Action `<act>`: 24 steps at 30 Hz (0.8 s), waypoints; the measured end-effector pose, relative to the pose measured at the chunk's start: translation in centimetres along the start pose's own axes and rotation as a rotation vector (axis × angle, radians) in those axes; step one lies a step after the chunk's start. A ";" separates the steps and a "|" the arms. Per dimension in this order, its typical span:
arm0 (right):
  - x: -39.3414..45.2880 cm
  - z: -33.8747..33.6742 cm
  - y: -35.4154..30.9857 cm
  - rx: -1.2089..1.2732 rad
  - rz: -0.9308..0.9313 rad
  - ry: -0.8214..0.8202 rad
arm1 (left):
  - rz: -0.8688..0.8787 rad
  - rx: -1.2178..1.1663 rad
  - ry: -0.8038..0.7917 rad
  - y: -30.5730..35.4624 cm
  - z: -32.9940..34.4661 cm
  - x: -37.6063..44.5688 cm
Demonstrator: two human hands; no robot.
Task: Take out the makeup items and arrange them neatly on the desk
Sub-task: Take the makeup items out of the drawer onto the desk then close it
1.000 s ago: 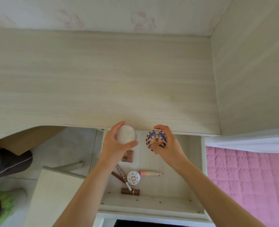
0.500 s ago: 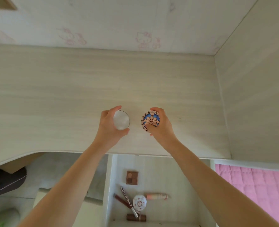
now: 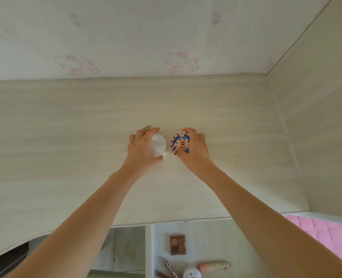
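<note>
Your left hand (image 3: pixel 142 150) is curled round a round silver compact (image 3: pixel 158 145) w/ a smooth brushed-metal lid, thumb low and fingers over the top edge; a ring shows on one finger. Your right hand (image 3: pixel 196 150) grips a round patterned compact (image 3: pixel 181 143), blue and peach w/ a dark zigzag rim, tilted on edge so its face points left. Both sit just beside each other w/ a small gap, at mid counter (image 3: pixel 65 137), which is pale wood-grain laminate, matte. Can't tell if either compact is touching the surface yet. Vs 0.5 s ago, both hands have gone further out over the counter toward the wall, and the drawer has slipped lower in view. The open drawer (image 3: pixel 212 241) at the bottom edge is the same pale laminate; in it: a square brown eyeshadow palette (image 3: pixel 177 244) w/ round pans, a dark pencil (image 3: pixel 171 268) w/ white letters reading "COLOR…" (rest cut off), a pink-and-cream tube (image 3: pixel 214 265) lying sideways, a white round compact (image 3: pixel 192 273) partly cut by the frame, and a dark red stick (image 3: pixel 163 274) at the very edge. Back wall has faint pink Hello Kitty prints (image 3: pixel 181 62). Pink quilted bedding (image 3: pixel 330 241) sits at lower right.
</note>
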State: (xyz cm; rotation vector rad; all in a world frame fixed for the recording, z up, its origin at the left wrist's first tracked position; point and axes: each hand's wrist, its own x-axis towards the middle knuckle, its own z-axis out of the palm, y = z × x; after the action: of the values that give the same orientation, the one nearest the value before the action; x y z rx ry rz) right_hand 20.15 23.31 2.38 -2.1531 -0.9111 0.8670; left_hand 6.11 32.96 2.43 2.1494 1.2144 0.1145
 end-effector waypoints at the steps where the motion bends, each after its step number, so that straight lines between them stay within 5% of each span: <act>1: 0.0 -0.1 0.0 -0.065 -0.006 -0.003 | -0.003 0.028 -0.015 -0.1 0.0 0.1; 13: -1.0 0.5 0.0 -0.747 -0.107 0.103 | 0.093 0.231 0.034 -1.1 0.6 -1.0; 19: -2.1 1.1 0.6 -0.815 -0.163 0.177 | 0.169 0.268 0.168 -0.6 2.0 -3.4; 24: -3.2 1.9 1.6 -0.804 -0.254 0.209 | 0.217 0.297 0.126 -1.0 3.4 -4.2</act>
State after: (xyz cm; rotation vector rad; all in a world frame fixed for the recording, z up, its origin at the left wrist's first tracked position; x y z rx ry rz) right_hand 17.50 20.50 1.08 -2.6170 -1.5607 0.1289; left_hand 4.24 28.30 0.17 2.5647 1.1204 0.1749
